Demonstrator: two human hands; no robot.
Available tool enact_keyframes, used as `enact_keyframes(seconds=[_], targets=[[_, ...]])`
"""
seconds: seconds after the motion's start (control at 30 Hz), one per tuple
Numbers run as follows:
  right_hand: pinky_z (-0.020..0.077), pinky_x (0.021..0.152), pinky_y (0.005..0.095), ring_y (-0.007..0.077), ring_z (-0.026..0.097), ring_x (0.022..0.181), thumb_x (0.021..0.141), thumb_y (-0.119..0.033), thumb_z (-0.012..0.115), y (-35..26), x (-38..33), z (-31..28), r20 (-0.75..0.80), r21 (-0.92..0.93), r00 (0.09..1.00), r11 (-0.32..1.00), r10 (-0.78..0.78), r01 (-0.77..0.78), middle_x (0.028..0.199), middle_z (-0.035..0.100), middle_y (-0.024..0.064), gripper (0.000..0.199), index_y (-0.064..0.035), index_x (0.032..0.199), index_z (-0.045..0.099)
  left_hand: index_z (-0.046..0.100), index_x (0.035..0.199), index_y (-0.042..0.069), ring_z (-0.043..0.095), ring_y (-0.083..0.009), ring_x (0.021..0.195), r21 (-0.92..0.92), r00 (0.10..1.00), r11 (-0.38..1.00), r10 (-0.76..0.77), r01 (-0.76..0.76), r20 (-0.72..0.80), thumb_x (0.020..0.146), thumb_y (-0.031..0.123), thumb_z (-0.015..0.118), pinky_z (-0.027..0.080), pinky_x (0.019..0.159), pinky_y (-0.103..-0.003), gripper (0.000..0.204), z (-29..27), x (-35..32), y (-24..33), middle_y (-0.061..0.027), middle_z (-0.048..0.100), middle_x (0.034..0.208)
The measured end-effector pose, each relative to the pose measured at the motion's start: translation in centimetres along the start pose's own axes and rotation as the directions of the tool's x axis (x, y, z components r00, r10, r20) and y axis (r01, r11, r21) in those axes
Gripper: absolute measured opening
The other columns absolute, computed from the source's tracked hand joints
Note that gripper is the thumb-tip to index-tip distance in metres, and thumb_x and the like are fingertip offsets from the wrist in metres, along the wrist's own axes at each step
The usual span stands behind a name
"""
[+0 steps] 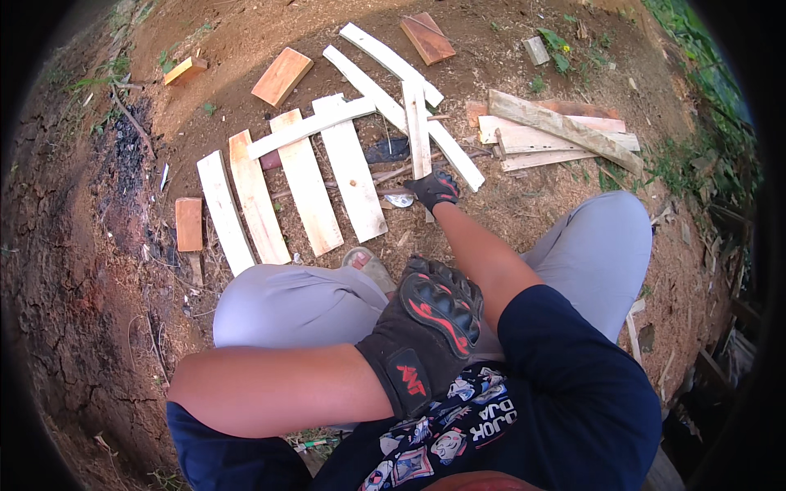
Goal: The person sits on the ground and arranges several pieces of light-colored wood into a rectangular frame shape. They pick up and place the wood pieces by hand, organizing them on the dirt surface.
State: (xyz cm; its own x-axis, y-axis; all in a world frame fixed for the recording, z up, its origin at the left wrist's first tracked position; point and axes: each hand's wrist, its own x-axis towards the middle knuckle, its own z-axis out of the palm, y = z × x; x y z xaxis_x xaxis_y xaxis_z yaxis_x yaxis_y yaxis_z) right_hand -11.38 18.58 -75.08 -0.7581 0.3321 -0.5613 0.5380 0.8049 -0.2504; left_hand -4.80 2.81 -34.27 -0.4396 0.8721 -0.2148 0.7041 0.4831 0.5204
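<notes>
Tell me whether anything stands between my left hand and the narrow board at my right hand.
Yes: the right hand itself, in this view. It overlaps the near part of the narrow board, directly beyond the left hand. Otherwise, only ground shows between the two hands.

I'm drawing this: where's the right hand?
In the head view, the right hand is above-right of centre, at the near end of a narrow board.

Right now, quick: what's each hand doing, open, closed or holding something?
Left hand: fingers curled out of sight; cannot tell whether it holds anything.
Right hand: closed on the near end of the narrow pale board.
</notes>
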Motion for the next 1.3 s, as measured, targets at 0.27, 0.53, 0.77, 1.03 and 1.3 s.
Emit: enact_keyframes(seconds=[0.27,0.53,0.77,1.03,1.3], targets=[[0.0594,0.09,0.051,0.042,0.075,0.103,0.085,-0.045,0.077,-0.8,-0.6,-2.6,-0.094,0.062,0.994,0.996,-0.057,0.062,0.108,0.079,0.0212,0.047,-0.0088,0.116,0.08,0.073,0.124,0.009,0.068,-0.0325,0.115,-0.028,1.0,0.999,-0.023,0.023,0.001,0.085,0.032,0.071,0.05,0.097,-0.054,0.045,0.3,0.0,0.1,-0.0099,0.073,0.118],[0.0568,0.096,0.0549,0.0421,0.071,0.112,0.095,-0.037,0.07,2.5,-4.6,-2.8,0.003,-0.108,0.891,0.886,-0.453,0.451,0.124,0.073,0.0222,0.044,-0.0095,0.13,0.069,0.073,0.125,0.009,0.068,-0.0327,0.116,-0.036,0.999,0.999,0.005,-0.003,0.041,0.085,0.032,0.071,0.05,0.098,-0.054,0.046,-0.3,0.8,1.3,-0.01,0.073,0.119],[0.053,0.107,0.0535,0.0431,0.065,0.127,0.097,-0.023,0.06,-0.2,0.8,-4.2,0.164,-0.271,0.685,0.635,-0.709,0.723,0.136,0.067,0.0269,0.042,-0.0043,0.134,0.066,0.073,0.126,0.009,0.067,-0.0329,0.117,-0.021,0.995,1.0,-0.005,0.007,0.099,0.085,0.032,0.071,0.05,0.098,-0.055,0.047,-0.3,0.9,2.3,-0.0101,0.073,0.12],[0.0559,0.099,0.053,0.0408,0.069,0.118,0.093,-0.021,0.061,-5.4,3.6,-8.6,0.062,-0.357,0.645,0.587,-0.761,0.727,0.123,0.071,0.0213,0.036,-0.0074,0.125,0.07,0.073,0.127,0.009,0.067,-0.0331,0.118,-0.016,0.992,1.0,-0.025,0.027,0.12,0.085,0.032,0.072,0.05,0.099,-0.055,0.047,-0.2,0.3,2.3,-0.0102,0.073,0.121],[0.0515,0.111,0.05,0.0401,0.065,0.129,0.093,-0.018,0.058,-3.8,5.3,-10.5,0.125,-0.399,0.649,0.562,-0.75,0.725,0.144,0.065,0.0221,0.05,-0.0093,0.141,0.067,0.073,0.127,0.009,0.067,-0.0334,0.118,-0.004,0.989,1.0,-0.029,0.03,0.142,0.085,0.032,0.072,0.05,0.099,-0.055,0.048,-0.3,0.1,2.4,-0.0102,0.073,0.122]])
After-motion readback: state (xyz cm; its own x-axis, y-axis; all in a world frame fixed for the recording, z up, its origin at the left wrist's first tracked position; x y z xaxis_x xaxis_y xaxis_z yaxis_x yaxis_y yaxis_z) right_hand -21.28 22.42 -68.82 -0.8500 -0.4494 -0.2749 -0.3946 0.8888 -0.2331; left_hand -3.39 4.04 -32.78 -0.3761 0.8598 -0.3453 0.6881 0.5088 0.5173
